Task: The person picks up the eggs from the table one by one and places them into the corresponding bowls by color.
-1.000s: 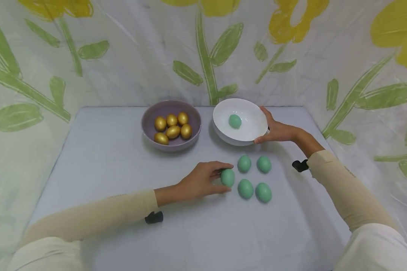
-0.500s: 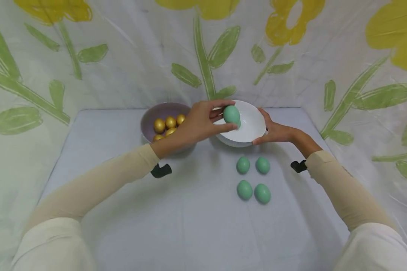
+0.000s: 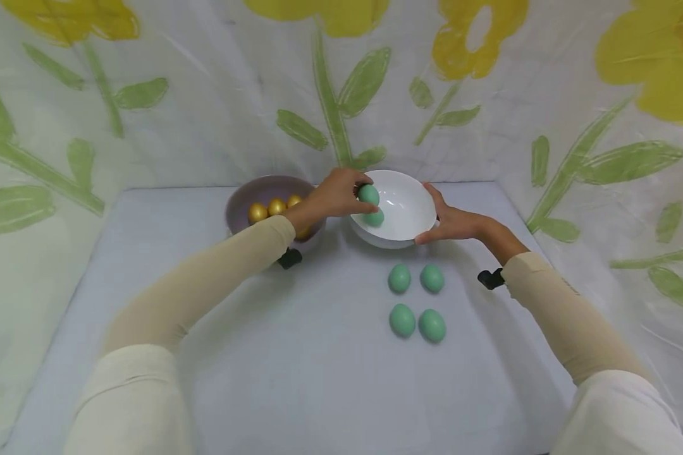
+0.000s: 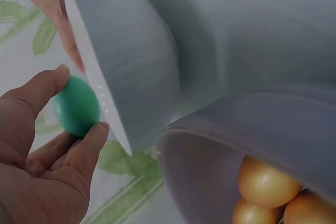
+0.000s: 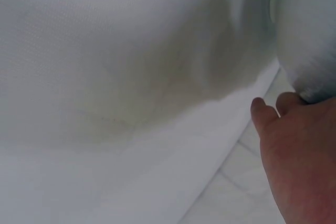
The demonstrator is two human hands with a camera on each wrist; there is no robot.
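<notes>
A person's left hand [image 3: 337, 193] is pinching a green egg [image 3: 369, 194] between thumb and fingers, holding it at the left side of a white bowl [image 3: 404, 205], while the right hand [image 3: 454, 222] is gripping the bowl's opposite side, thumb toward the near edge and fingers reaching round behind. A second green egg [image 3: 374, 218] is lying inside the bowl, showing just below the one in the grasp; whether the two are touching is hard to tell. From the left wrist, the held egg is appearing close beside the bowl's rim, thumb on one end and fingertips on the other. Four more green eggs [image 3: 399, 279] are resting on the pale tabletop [image 3: 319, 354] in front of the bowl, sitting apart from one another in two rows of two. To the left, a purple bowl [image 3: 239, 205] is holding golden eggs [image 3: 258, 213], some of them disappearing from sight behind the left forearm. Beige sleeves [image 3: 563, 316] are covering both forearms, with a small black device [image 3: 491, 279] jutting out beneath each cuff. Behind the table, a whitish sheet [image 3: 205, 114] is hanging as a backdrop, displaying large yellow flowers [image 3: 478, 38] and green leaves [image 3: 365, 82].
</notes>
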